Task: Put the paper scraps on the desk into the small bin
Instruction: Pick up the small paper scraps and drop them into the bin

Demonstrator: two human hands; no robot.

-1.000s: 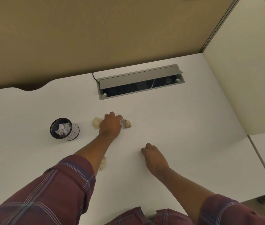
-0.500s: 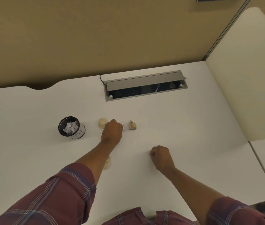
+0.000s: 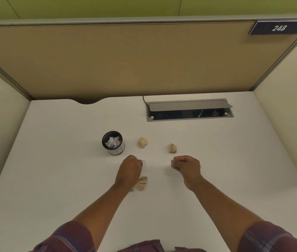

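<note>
A small black bin (image 3: 113,142) with white crumpled paper inside stands on the white desk (image 3: 53,170). My left hand (image 3: 129,171) is closed around a small white paper scrap (image 3: 143,163) that peeks out at the fingers, in front and to the right of the bin. My right hand (image 3: 186,167) is loosely curled above the desk and holds nothing I can see. Three tan crumpled scraps lie on the desk: one (image 3: 142,142) just right of the bin, one (image 3: 172,148) ahead of my right hand, one (image 3: 141,183) beside my left wrist.
A grey cable box (image 3: 189,110) with its lid raised is set into the desk at the back. Tan partition panels (image 3: 126,60) wall the back; cream panels (image 3: 286,115) close both sides. A sign reading 248 (image 3: 278,28) hangs at the top right.
My left hand has closed on a white scrap and pulled back toward me from between the two far scraps. The view has tilted up and shows more of the partition.
</note>
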